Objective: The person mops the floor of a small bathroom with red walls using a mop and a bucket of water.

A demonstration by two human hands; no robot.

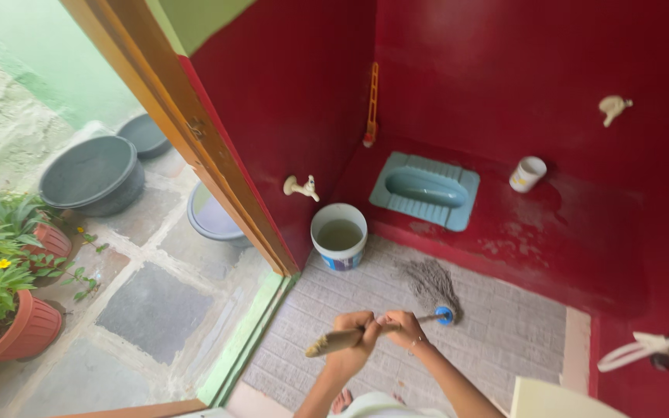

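My left hand [352, 334] and my right hand [404, 328] both grip the wooden handle of a mop [430, 288], side by side. The handle end sticks out to the left of my left hand. The mop's grey string head, fixed by a blue collar, lies spread on the ribbed grey tile floor [505, 325] just ahead of my hands. A white bucket [339, 236] filled with murky water stands on the floor beyond the mop, beneath a cream tap [302, 187] on the red wall.
A blue squat toilet pan [425, 189] sits in a raised red platform, with a white mug [526, 173] to its right. An orange door frame [210, 155] stands at left. Outside are grey basins [90, 175] and potted plants [5, 286].
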